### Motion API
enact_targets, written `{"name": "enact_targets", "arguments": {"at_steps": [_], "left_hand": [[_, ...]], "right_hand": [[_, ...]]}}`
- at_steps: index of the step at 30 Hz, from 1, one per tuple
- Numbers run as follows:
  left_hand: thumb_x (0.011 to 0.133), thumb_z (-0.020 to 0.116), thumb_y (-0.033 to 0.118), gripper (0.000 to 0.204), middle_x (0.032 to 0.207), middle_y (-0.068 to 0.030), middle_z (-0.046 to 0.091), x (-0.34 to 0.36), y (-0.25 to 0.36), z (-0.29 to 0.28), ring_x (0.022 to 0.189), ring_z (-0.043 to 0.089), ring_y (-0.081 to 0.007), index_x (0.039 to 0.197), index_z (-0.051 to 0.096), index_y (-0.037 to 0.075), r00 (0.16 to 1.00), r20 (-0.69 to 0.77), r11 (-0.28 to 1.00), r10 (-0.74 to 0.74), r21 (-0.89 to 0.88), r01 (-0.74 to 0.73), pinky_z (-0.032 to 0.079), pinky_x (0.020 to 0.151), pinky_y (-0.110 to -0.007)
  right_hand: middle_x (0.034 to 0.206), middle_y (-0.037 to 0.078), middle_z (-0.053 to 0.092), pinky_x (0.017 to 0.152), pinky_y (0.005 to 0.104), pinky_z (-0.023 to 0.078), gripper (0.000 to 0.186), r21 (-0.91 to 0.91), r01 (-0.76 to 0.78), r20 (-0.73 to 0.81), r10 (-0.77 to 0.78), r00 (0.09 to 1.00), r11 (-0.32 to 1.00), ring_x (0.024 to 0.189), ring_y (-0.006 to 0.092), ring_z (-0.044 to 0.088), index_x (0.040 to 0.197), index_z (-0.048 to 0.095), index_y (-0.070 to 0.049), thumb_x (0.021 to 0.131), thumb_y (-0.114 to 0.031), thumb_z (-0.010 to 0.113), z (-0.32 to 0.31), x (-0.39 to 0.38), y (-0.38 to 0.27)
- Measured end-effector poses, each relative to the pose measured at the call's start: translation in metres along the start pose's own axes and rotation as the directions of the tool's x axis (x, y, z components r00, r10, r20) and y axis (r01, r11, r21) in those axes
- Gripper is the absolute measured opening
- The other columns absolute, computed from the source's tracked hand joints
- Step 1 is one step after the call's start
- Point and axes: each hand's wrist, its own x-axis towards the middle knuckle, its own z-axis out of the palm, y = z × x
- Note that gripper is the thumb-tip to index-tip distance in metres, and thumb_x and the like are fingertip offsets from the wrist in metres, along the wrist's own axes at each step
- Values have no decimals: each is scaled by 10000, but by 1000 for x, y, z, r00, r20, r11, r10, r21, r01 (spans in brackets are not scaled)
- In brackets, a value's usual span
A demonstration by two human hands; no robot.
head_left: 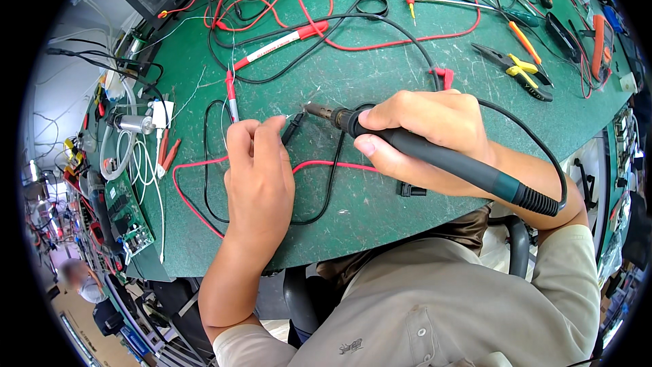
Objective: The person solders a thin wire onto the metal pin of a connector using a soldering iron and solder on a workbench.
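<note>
Near the centre of the frame, your right hand (431, 129) is wrapped around the soldering iron (435, 153), its tip close by the end of the black probe (293, 129) on the worktop (367, 217). Your left hand (258, 170) has its fingers drawn together beside that end, but what they pinch is too small to tell. Work there looks under way; whether any joint is finished, I cannot tell.

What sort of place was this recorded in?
Probably an electronics workshop or repair bench: the right hand holds a soldering iron, pliers lie on the green table, and a circuit board is at the left.
</note>
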Motion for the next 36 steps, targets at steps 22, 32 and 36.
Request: {"name": "enact_targets", "arguments": {"at_steps": [22,32,36], "left_hand": [[884,607,-80,286,1015,-161,531,-1,-2,3,813,626,-329,1156,609,8,999,4,998,39,47,-39,520,635,-416],[880,620,-74,292,1016,-154,538,-1,-4,5,765,642,-318,1158,612,16,996,-13,994,84,68,-83,532,581,-408],[884,623,-70,286,1015,-154,541,-1,-6,7,752,650,-314,1157,615,16,995,-24,994,92,67,-90,534,580,-407]], "right_hand": [[766,117,713,524,283,538,211,-2,-3,15,3,1000,1000,596,213,697,938,660,21,805,-73,795,2,0,-1],[766,118,711,516,285,535,214,15,-13,34,13,999,1000,583,211,691,947,656,8,819,-92,796,2,0,-1],[768,119,711,516,287,535,222,7,-14,31,13,999,1000,585,213,691,949,657,8,817,-98,800,3,0,-1]]}}
